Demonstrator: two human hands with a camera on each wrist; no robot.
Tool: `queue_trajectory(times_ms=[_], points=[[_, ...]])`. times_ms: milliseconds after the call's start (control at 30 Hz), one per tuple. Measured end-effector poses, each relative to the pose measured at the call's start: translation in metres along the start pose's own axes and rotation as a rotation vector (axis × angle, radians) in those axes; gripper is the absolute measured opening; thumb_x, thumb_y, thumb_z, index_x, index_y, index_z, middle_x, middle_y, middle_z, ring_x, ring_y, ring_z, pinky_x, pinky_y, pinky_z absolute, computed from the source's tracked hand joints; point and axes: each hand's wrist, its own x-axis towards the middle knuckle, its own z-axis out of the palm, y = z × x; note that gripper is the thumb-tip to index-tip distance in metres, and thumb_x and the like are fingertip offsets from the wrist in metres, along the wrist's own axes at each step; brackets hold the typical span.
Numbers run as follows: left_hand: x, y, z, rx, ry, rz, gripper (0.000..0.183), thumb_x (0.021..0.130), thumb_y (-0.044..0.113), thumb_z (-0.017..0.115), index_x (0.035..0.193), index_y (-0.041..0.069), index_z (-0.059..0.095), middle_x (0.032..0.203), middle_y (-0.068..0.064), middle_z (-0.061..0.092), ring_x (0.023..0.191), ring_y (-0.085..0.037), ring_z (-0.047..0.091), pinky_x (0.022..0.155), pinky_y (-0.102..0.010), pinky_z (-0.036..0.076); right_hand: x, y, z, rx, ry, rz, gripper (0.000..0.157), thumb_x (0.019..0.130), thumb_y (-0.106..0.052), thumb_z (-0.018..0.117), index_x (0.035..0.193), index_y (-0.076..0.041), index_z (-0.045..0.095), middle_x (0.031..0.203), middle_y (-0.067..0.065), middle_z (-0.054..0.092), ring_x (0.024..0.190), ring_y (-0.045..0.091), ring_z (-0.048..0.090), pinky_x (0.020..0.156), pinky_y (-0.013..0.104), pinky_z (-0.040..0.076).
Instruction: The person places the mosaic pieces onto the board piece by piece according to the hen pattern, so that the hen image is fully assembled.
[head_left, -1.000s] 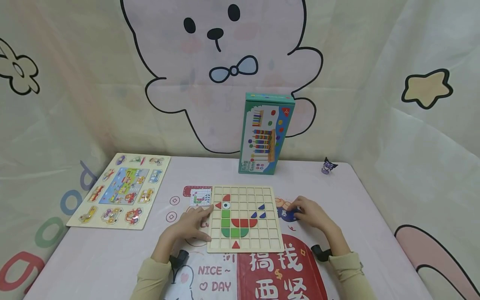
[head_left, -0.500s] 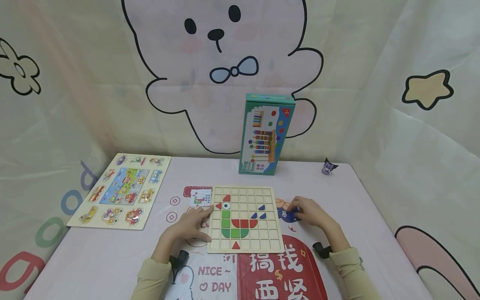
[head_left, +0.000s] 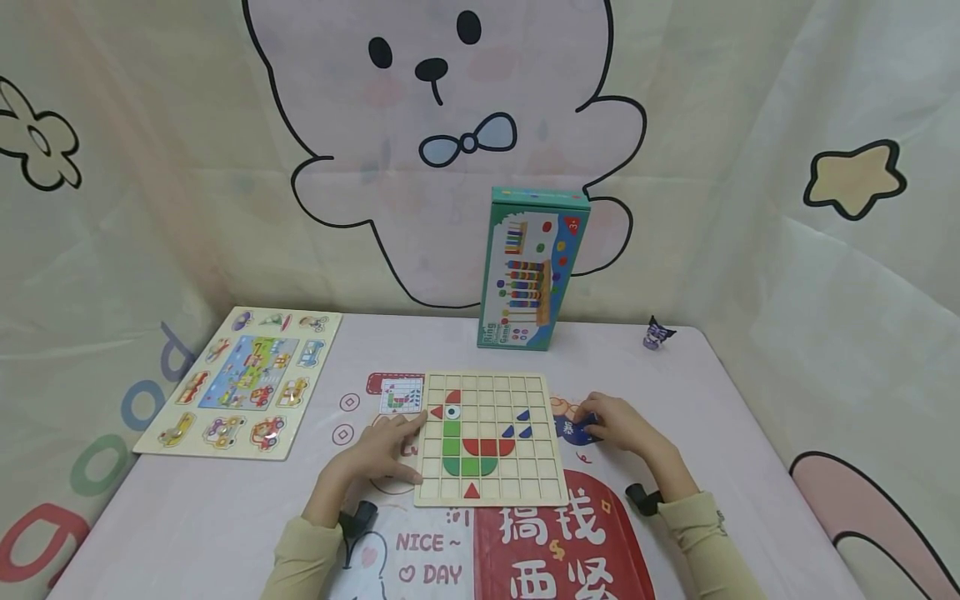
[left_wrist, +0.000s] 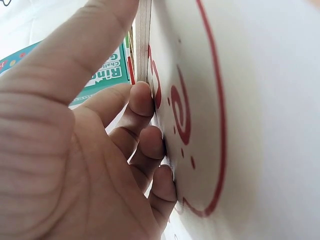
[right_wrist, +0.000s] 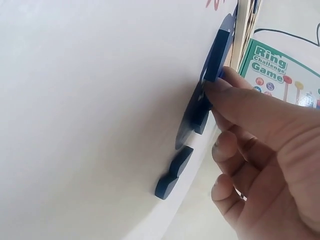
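Observation:
A wooden grid board [head_left: 530,487] lies on the table, bearing red, green [head_left: 451,448] and blue pieces in a bird-like pattern. My left hand [head_left: 378,450] rests at its left side, thumb and index finger touching the edge; the other fingertips [left_wrist: 163,182] rest on the printed tabletop. Right of the board, my right hand [head_left: 618,425] pinches a dark blue block [right_wrist: 218,56] between thumb and fingers, low over the table. More small dark blue blocks [right_wrist: 181,161] lie beside it in the right wrist view; the hand mostly hides them in the head view.
A small pattern card [head_left: 402,395] lies at the board's upper left. Farther left is a vehicle puzzle board [head_left: 225,454]. A green Ring Game box [head_left: 528,275] stands at the back, and a small purple figurine [head_left: 656,333] stands at the back right.
The right fingers have shifted very slightly at the blue block. The left hand, the board and its pieces have stayed where they were.

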Motion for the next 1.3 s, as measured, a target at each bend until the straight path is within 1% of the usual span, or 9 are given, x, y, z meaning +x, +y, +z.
queue_trajectory(times_ms=[200,300,567,733,900,1033,1167,1233,1300], points=[[0.0,0.001,0.0,0.007,-0.001,0.006,0.099,0.06,0.047,0.081,0.144,0.019,0.036,0.11,0.005,0.051,0.09,-0.014,0.035,0.079,-0.037,0.028,0.001,0.001,0.002,-0.024,-0.001,0.009,0.011,0.082,-0.007,0.069,0.091,-0.013,0.066,0.092,0.0,0.06,0.082,0.016,0.055,0.079,0.038,0.049],[0.0,0.002,-0.001,0.009,0.0,0.007,0.098,0.061,0.047,0.081,0.144,0.019,0.036,0.111,0.005,0.051,0.09,-0.014,0.035,0.079,-0.037,0.028,0.002,0.0,0.003,-0.025,0.006,-0.008,0.01,0.082,-0.009,0.069,0.092,-0.013,0.066,0.09,-0.001,0.059,0.08,0.013,0.054,0.077,0.036,0.05],[-0.001,0.002,-0.001,0.01,0.005,0.028,0.099,0.061,0.046,0.081,0.143,0.016,0.036,0.111,0.004,0.05,0.09,-0.015,0.035,0.078,-0.038,0.028,0.002,-0.013,0.001,0.008,0.014,-0.048,0.009,0.084,-0.011,0.068,0.092,-0.014,0.065,0.087,-0.004,0.058,0.073,0.008,0.051,0.067,0.026,0.046],[-0.001,0.001,-0.001,0.01,0.006,0.035,0.099,0.061,0.046,0.081,0.144,0.015,0.036,0.11,0.004,0.049,0.09,-0.015,0.035,0.078,-0.038,0.028,0.002,-0.022,0.004,0.053,-0.007,-0.051,0.009,0.085,-0.013,0.067,0.093,-0.016,0.066,0.09,-0.004,0.059,0.076,0.009,0.05,0.068,0.026,0.045],[-0.001,0.002,-0.001,0.016,0.004,0.038,0.099,0.061,0.047,0.081,0.143,0.015,0.036,0.105,0.005,0.049,0.089,-0.015,0.035,0.077,-0.037,0.028,0.003,-0.029,0.007,0.043,-0.009,-0.107,0.009,0.085,-0.013,0.067,0.093,-0.017,0.066,0.091,-0.006,0.059,0.077,0.009,0.051,0.07,0.027,0.046],[-0.001,0.002,-0.001,0.017,0.003,0.041,0.099,0.061,0.046,0.081,0.143,0.014,0.036,0.106,0.004,0.049,0.089,-0.015,0.035,0.077,-0.038,0.028,0.003,-0.037,0.008,0.035,-0.001,-0.152,0.01,0.084,-0.012,0.068,0.093,-0.016,0.067,0.095,-0.004,0.061,0.09,0.015,0.059,0.081,0.035,0.049],[-0.001,0.002,-0.001,0.014,0.002,0.034,0.099,0.061,0.047,0.081,0.143,0.016,0.036,0.111,0.003,0.05,0.09,-0.015,0.035,0.078,-0.038,0.029,0.002,-0.045,0.011,0.049,0.002,-0.152,0.012,0.082,-0.012,0.069,0.093,-0.017,0.068,0.102,-0.002,0.063,0.098,0.019,0.06,0.08,0.037,0.048],[0.0,0.002,-0.001,0.015,-0.001,0.029,0.098,0.061,0.048,0.081,0.143,0.017,0.036,0.113,0.003,0.05,0.091,-0.015,0.035,0.079,-0.037,0.028,0.003,-0.049,0.012,0.051,0.005,-0.158,0.012,0.082,-0.011,0.07,0.092,-0.017,0.068,0.101,-0.003,0.063,0.094,0.015,0.059,0.079,0.035,0.047],[-0.001,0.002,-0.001,0.014,-0.004,0.026,0.098,0.061,0.048,0.081,0.144,0.017,0.036,0.113,0.004,0.05,0.091,-0.015,0.035,0.079,-0.037,0.028,0.003,-0.052,0.013,0.042,0.01,-0.184,0.012,0.081,-0.011,0.07,0.092,-0.017,0.069,0.095,-0.004,0.061,0.083,0.011,0.055,0.075,0.032,0.045]])
